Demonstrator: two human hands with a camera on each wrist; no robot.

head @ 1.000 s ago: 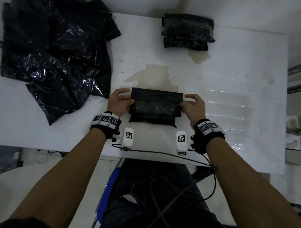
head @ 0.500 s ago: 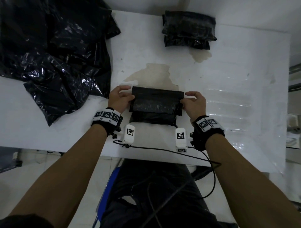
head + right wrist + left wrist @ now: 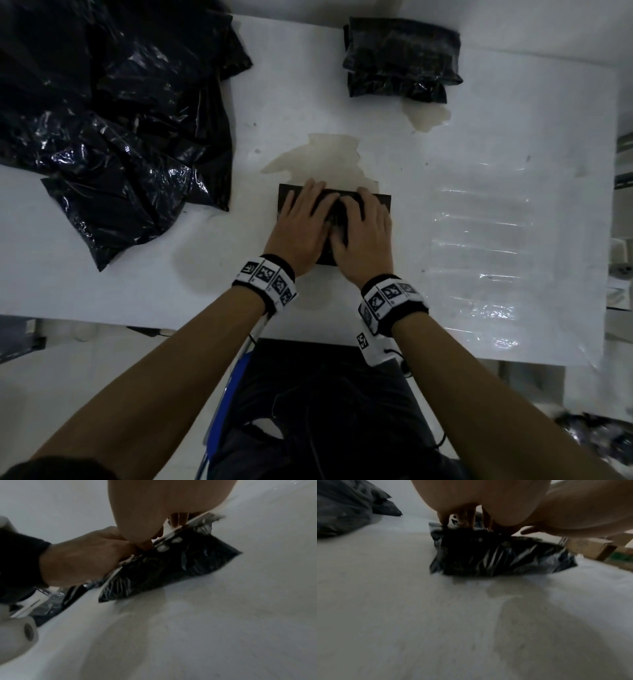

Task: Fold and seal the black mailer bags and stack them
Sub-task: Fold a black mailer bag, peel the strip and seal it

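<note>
I have both hands flat on the folded bag (image 3: 284, 197) at the middle of the bench (image 3: 479, 144), near its front edge. My left hand (image 3: 301, 228) and right hand (image 3: 364, 236) lie side by side, fingers straight and pressing down, gripping nothing. The bag's left and right edges show past my hands. The stack (image 3: 400, 58) sits at the far edge, the loose pile (image 3: 113, 120) far left; bare bench lies between.
</note>
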